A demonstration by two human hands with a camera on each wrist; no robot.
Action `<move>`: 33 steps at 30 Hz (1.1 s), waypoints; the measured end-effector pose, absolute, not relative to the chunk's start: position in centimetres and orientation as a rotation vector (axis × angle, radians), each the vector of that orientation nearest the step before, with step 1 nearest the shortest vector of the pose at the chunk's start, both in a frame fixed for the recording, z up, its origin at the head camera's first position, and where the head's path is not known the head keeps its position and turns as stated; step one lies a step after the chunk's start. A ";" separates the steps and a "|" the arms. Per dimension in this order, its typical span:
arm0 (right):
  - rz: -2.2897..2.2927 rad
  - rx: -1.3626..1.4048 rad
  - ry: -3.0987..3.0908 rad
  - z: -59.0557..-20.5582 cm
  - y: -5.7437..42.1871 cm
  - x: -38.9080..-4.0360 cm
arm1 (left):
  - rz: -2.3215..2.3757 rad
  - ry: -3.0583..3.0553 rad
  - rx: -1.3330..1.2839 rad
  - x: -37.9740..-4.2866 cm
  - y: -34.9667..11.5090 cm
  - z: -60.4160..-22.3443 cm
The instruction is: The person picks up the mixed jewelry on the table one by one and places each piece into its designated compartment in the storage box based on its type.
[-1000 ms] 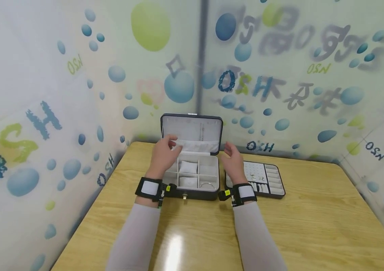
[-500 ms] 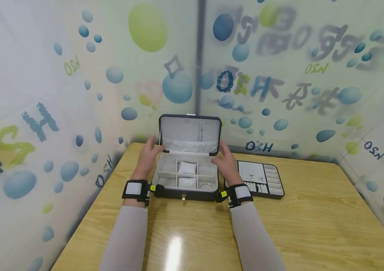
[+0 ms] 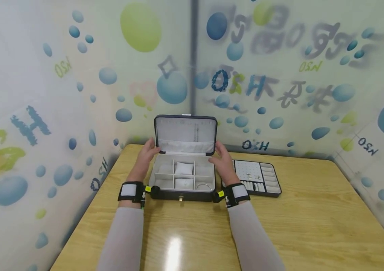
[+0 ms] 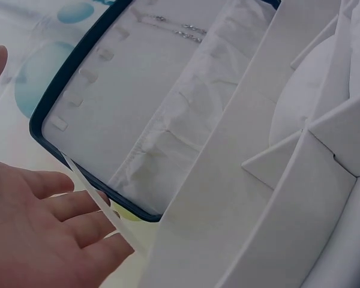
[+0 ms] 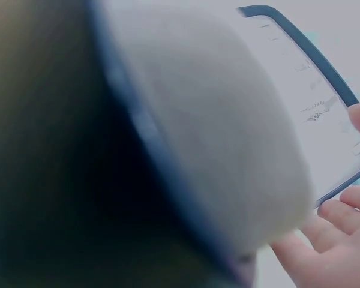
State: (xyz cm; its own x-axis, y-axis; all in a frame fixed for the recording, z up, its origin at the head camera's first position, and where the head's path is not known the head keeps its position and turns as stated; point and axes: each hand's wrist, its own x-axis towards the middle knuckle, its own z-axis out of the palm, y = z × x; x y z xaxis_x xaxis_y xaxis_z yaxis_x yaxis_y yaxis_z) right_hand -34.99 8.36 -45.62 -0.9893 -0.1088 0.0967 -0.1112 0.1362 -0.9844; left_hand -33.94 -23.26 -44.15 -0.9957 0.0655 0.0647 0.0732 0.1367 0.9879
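A dark jewelry box (image 3: 182, 195) stands with its lid (image 3: 185, 130) raised. Inside are pale compartments, two white cushions (image 3: 184, 168) in the middle column and a thin ring-shaped bangle (image 3: 204, 186) at front right. A chain (image 4: 189, 33) hangs in the lid, above a gathered fabric pocket (image 4: 174, 114). At the lid's left side, my left hand (image 3: 142, 160) has its fingers extended beside a white ribbon (image 4: 99, 201) that joins lid and box. My right hand (image 3: 224, 163) is at the right side, fingers extended by the lid's lower corner (image 5: 342, 189). Both hands are without anything in their grasp.
Right of the box lies a dark-edged jewelry tray (image 3: 271, 194) with a dotted panel, small earrings (image 3: 253, 176), ring rolls and slots; my right forearm partly covers it. Everything stands on a wooden table (image 3: 314, 218). A patterned curtain (image 3: 246, 130) rises close behind the box.
My hands have moved apart, from over the box out to its two sides. The left went left, uncovering the left compartments. The box stays open, and the head view has shifted slightly.
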 end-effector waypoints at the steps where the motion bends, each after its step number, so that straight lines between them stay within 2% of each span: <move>1: 2.052 0.233 -2.368 -45.6 8.4 -35.0 | -2.055 -2.364 -0.148 -33.9 -23.3 -44.1; 33: 2.168 0.268 -2.227 -45.5 9.6 -35.1 | -2.106 -2.301 -0.094 -34.0 -24.0 -44.1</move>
